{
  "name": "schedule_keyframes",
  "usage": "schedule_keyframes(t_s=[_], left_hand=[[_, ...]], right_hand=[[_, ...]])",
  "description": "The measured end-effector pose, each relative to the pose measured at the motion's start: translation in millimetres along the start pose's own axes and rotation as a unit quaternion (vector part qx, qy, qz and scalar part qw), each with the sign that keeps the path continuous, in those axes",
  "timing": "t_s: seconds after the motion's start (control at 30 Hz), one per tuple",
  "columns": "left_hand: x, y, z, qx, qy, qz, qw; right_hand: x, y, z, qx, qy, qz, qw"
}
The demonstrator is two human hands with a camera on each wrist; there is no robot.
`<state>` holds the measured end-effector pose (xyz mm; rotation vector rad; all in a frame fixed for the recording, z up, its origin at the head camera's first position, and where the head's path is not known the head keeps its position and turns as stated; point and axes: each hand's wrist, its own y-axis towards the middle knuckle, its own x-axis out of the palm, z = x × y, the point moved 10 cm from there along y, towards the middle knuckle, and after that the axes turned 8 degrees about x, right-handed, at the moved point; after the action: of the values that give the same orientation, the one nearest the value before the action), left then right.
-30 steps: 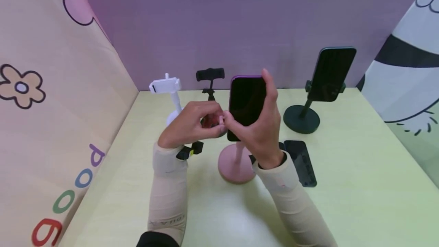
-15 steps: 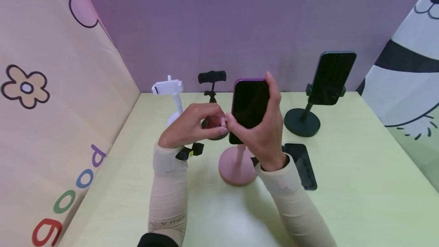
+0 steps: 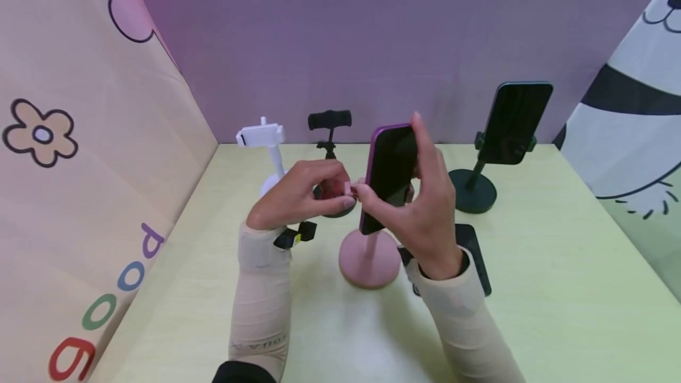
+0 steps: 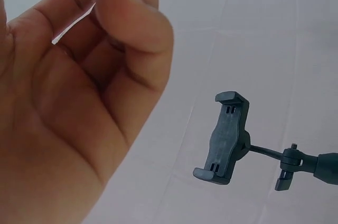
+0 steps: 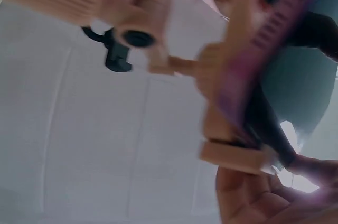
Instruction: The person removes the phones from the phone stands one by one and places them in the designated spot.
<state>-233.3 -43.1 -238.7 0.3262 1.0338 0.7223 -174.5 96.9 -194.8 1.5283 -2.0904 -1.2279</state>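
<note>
A pink phone stand (image 3: 369, 265) stands near the middle of the table, and its clamp shows beside the phone in the right wrist view. My left hand (image 3: 303, 195) has its fingers and thumb curled at the left end of that clamp, pinching it. With my right hand (image 3: 425, 217) I hold a purple-edged phone (image 3: 392, 164), index finger along its top right, thumb at its left side. The phone is tilted, its dark screen facing me. Blur in the right wrist view hides whether the phone's far edge (image 5: 237, 86) touches the clamp all along.
Behind my left hand stand a white phone stand (image 3: 262, 135) and a black one (image 3: 330, 119). At the back right, a dark green stand (image 3: 470, 192) bears another phone (image 3: 515, 123). A dark phone (image 3: 470, 241) lies flat, partly behind my right wrist.
The purple phone has turned from nearly face-on to a slant, and my right hand has shifted right and slightly down with it. My left hand stays in nearly the same place.
</note>
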Motion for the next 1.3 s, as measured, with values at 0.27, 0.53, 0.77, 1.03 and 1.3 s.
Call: schedule_keyframes(t_s=[0.27,0.53,0.77,1.03,1.3], left_hand=[[0.3,2.0,5.9,0.000,0.016,0.004,0.9999],[1.3,4.0,10.8,-0.008,0.056,0.006,0.9984],[4.5,4.5,13.2,-0.026,0.089,0.004,0.9956],[5.2,6.5,14.1,-0.025,0.094,0.008,0.9952],[4.9,8.6,13.2,-0.034,0.083,0.005,0.9960]], right_hand=[[-6.0,-4.4,-3.4,0.038,-0.035,-0.019,0.9985],[-7.6,-6.3,-4.6,0.051,-0.049,-0.026,0.9972],[-7.8,-7.4,-6.9,0.050,-0.059,-0.025,0.9967],[-8.0,-7.4,-12.4,0.024,-0.065,-0.019,0.9974],[-11.7,-6.2,-16.3,0.019,-0.035,-0.004,0.9992]])
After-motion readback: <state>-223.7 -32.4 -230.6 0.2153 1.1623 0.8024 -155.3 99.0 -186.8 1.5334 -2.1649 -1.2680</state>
